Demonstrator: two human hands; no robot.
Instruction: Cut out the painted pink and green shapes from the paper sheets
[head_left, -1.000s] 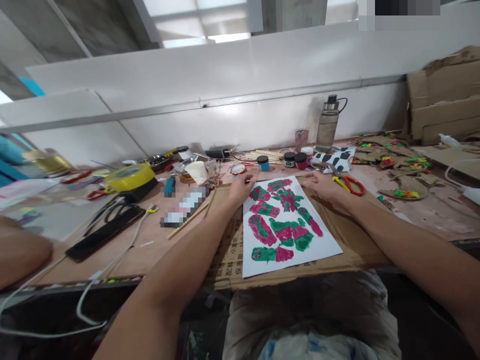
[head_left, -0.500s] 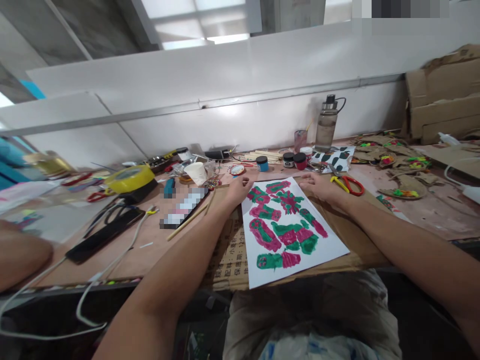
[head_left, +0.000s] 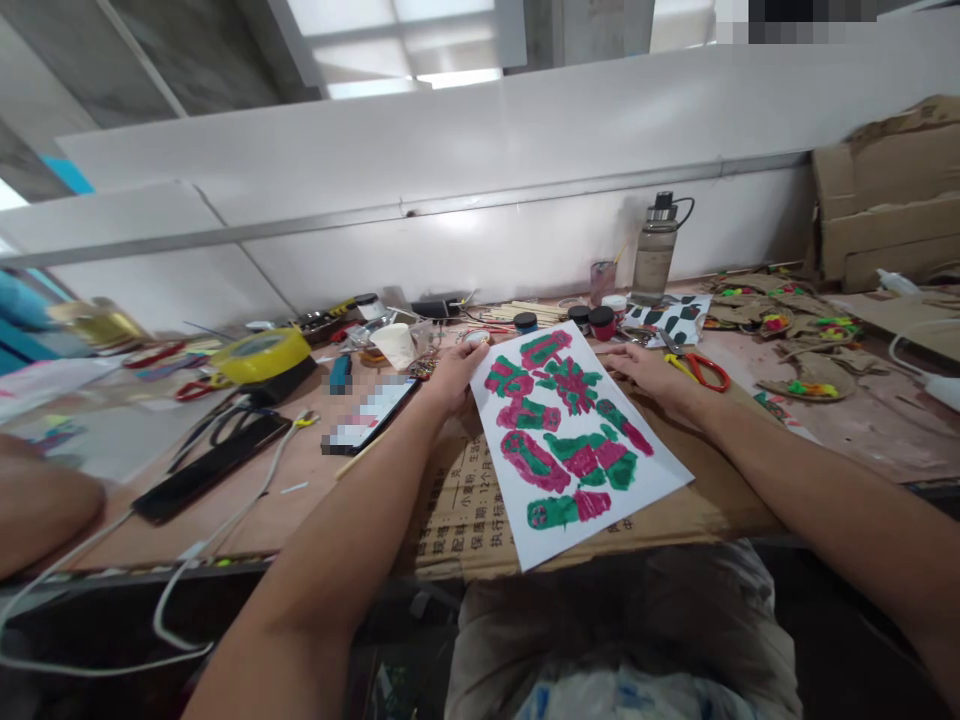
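Observation:
A white sheet of paper (head_left: 491,450) with green and magenta painted shapes lies tilted over a flat piece of brown cardboard (head_left: 457,500) in front of me. Its far left corner is pinched by my left hand (head_left: 463,368), and the far edge looks raised off the cardboard. To the right of the sheet, my right hand (head_left: 641,372) rests with its fingers stretched out and holds nothing. The fingertips seem apart from the paper's edge. Scissors (head_left: 705,372) with orange and yellow handles lie just beyond my right hand.
Paint jars (head_left: 601,322), a water bottle (head_left: 654,250) and a paper cup (head_left: 395,345) stand behind the sheet. Left lie a phone (head_left: 367,420), a tape roll (head_left: 262,357) and a cabled black device (head_left: 214,468). Cardboard rings (head_left: 806,370) lie right. Someone's bare limb (head_left: 45,505) shows far left.
My left hand has taken the sheet's far left corner up and a little left, turning the sheet slightly. My right hand has shifted slightly right, off its edge.

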